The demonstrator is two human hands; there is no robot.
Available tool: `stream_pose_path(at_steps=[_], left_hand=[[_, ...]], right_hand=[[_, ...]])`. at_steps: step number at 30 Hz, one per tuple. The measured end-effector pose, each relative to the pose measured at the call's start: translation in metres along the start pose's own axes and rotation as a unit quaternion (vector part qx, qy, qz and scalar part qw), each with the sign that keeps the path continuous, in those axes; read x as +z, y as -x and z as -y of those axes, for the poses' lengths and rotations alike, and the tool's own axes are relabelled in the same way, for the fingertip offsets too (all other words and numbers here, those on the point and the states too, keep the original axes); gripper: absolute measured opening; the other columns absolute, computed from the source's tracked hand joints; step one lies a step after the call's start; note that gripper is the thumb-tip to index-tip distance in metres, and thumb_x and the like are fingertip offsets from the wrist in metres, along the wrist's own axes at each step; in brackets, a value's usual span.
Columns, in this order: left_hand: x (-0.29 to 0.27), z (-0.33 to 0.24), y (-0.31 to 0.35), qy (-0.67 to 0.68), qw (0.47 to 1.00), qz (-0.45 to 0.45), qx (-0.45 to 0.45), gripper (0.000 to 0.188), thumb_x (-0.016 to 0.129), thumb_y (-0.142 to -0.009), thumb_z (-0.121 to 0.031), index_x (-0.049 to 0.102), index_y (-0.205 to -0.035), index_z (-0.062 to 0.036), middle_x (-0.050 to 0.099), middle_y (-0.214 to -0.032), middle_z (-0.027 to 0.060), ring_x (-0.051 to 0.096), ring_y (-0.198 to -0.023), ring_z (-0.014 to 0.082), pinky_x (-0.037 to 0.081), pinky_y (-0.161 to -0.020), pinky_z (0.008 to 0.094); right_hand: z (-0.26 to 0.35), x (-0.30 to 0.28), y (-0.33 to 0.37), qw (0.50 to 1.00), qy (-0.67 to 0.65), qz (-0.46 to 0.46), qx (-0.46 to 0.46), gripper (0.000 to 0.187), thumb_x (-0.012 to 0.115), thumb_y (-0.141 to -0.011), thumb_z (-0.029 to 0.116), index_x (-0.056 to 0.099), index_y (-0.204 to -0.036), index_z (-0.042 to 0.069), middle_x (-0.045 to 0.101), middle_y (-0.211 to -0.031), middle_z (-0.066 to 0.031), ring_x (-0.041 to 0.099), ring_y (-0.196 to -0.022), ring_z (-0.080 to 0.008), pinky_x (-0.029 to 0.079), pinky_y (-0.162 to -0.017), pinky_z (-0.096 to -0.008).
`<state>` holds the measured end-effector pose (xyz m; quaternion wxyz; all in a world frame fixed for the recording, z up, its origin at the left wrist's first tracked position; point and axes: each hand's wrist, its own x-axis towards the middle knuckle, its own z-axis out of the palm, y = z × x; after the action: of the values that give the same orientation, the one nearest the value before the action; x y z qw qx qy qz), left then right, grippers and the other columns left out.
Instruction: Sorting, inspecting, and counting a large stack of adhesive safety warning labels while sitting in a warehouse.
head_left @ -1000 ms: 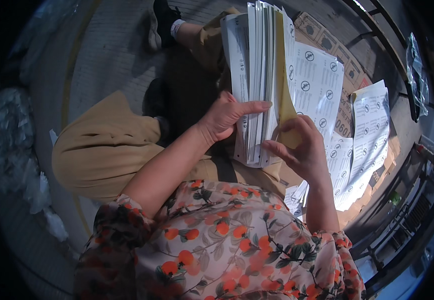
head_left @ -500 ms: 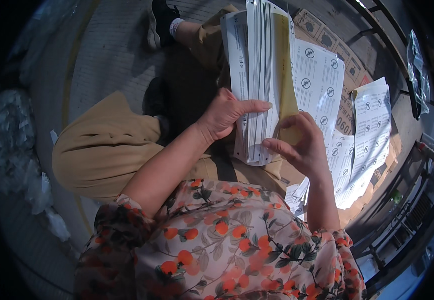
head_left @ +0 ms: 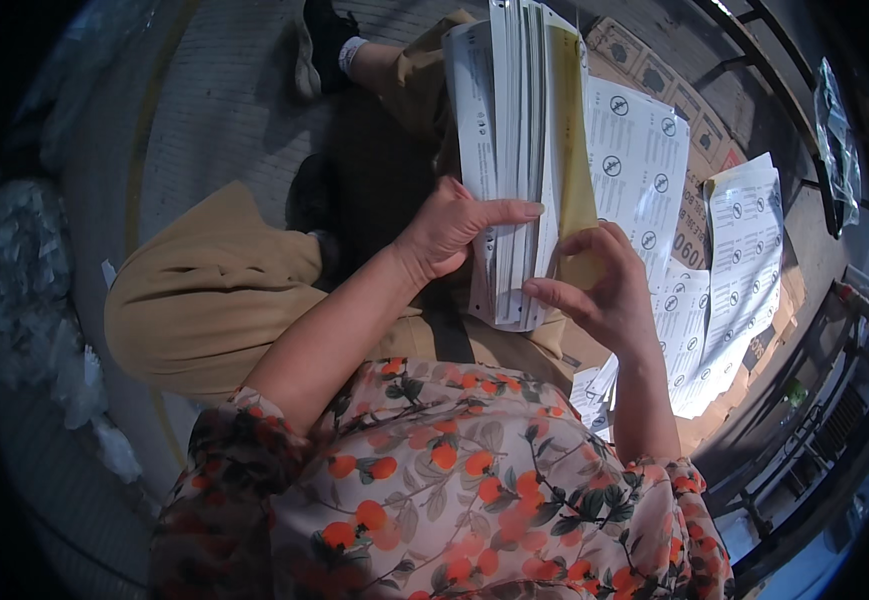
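Rows of round black symbols, each crossed by a slanting bar, run down the white sheets (head_left: 644,150) to the right, with blocks of small text beside them (too fine to read here). More of the same print covers the curled sheets (head_left: 744,240) farther right. Under both lies brown cardboard (head_left: 654,80) bearing large dark lettering and boxed drawings, partly hidden by the paper. Small marks and lines of type also show on the left face of the stack (head_left: 526,170), which stands tilted up above the person's lap, its many white edges facing the wearer.

The left hand (head_left: 446,230) grips the stack, thumb laid across those edges, its other fingers mostly hidden behind. The right hand (head_left: 609,285) is at the stack's lower right, by a yellow sheet (head_left: 574,160); its thumb and forefinger are curved with a gap between the tips, and whether they pinch anything I cannot tell.

The floor (head_left: 219,110) is grey and finely grooved, with a faded yellow line (head_left: 141,150) along the left. Crumpled clear plastic (head_left: 29,260) is heaped at the far left; a clear bag (head_left: 836,150) hangs by a dark frame (head_left: 769,60) at the right. The trousers (head_left: 204,300) are plain tan and softly creased, the shirt (head_left: 454,490) thin and pale, patterned with orange fruit and dark leaves
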<state>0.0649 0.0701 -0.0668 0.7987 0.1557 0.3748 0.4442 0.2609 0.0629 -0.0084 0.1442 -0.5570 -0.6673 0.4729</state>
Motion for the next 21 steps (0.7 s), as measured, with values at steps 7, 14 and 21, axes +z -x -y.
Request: stream_pose_path(at_steps=[7,14,21], left_hand=[[0.0034,-0.0048,0.0043,0.001,1.0,-0.019,-0.003,0.035,0.07,-0.074,0.001,0.059,-0.107,0.0014,0.065,-0.1,0.0106,0.064,-0.088,0.018,0.053,-0.081,0.0308],[0.0005,-0.0032,0.0026,0.011,1.0,0.0,-0.007,0.036,0.068,-0.075,0.003,0.058,-0.109,0.001,0.064,-0.104,0.0112,0.063,-0.093,0.0174,0.051,-0.085,0.0302],[0.0003,-0.0041,0.0035,0.006,1.0,0.004,-0.007,0.037,0.067,-0.075,0.002,0.058,-0.111,0.0005,0.064,-0.104,0.0107,0.063,-0.094,0.0173,0.051,-0.085,0.03]], right_hand=[[-0.0018,0.0012,-0.0012,1.0,-0.017,0.005,0.004,0.053,0.084,-0.057,0.038,0.057,-0.084,0.002,0.054,-0.095,-0.012,0.058,-0.086,-0.0252,0.049,-0.072,-0.0335],[-0.0024,0.0016,-0.0017,1.0,-0.007,0.004,0.004,0.053,0.084,-0.056,0.038,0.057,-0.083,0.002,0.054,-0.093,-0.0119,0.058,-0.084,-0.0253,0.048,-0.071,-0.0339],[-0.0031,0.0016,-0.0019,1.0,-0.024,0.007,0.0,0.045,0.083,-0.061,0.031,0.057,-0.083,0.002,0.054,-0.093,-0.0108,0.058,-0.083,-0.0243,0.048,-0.071,-0.0323]])
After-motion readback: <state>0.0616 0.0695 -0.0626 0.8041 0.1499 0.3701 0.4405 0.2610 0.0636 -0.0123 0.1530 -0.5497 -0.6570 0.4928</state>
